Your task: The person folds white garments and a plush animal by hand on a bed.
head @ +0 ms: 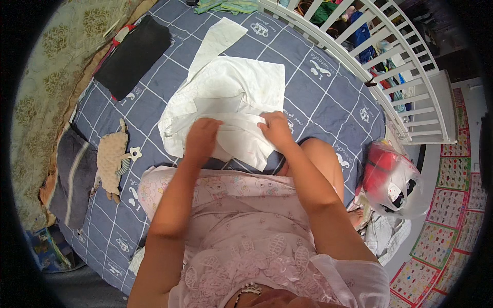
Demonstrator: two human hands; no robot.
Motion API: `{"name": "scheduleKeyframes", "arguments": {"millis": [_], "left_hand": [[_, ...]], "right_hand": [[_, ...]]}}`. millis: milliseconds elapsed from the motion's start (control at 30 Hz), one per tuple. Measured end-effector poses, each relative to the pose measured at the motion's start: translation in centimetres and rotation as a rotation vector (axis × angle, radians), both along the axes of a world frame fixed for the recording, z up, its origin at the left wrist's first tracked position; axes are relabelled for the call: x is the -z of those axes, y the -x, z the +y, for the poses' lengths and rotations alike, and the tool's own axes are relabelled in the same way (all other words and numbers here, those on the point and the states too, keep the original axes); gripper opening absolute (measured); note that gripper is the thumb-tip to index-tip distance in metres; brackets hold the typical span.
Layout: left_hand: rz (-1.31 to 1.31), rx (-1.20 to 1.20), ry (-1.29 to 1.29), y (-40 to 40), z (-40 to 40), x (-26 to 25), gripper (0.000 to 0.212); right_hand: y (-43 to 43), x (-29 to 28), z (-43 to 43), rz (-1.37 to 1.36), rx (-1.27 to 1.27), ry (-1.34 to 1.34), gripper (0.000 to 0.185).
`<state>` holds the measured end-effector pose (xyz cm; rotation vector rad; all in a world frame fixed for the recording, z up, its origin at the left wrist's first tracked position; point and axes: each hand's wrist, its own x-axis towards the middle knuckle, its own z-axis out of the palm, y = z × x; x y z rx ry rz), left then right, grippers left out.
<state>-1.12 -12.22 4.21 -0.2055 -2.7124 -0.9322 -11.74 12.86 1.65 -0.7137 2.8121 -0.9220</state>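
Note:
A white long-sleeved shirt (250,77) lies loosely spread on the bed before me, one sleeve stretched out towards the far side. My right hand (276,129) grips a folded edge of the shirt near its right side, thumb on top of the cloth. Over the shirt's near left part is my left hand (202,139), slightly blurred, with its fingers curled. Whether it pinches the cloth is hidden by the back of the hand.
A folded black cloth (133,57) and a beige plush toy (111,161) lie to the left on the checked bedsheet (304,73). White crib rails (379,73) border the far right. A plastic bag (393,179) with red contents sits at right. Pink printed fabric (231,186) covers my lap.

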Motion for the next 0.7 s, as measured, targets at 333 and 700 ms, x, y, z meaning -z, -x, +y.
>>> {"name": "scheduleKeyframes", "arguments": {"millis": [333, 700], "left_hand": [[0.079, 0.123, 0.021, 2.4, 5.2, 0.6, 0.024], [-0.144, -0.187, -0.407, 4.6, 4.5, 2.2, 0.011]], "right_hand": [[-3.3, -2.1, -1.6, -0.012, -0.178, 0.065, 0.012], [-1.6, -1.6, -1.8, -0.017, -0.020, 0.002, 0.018]]}}
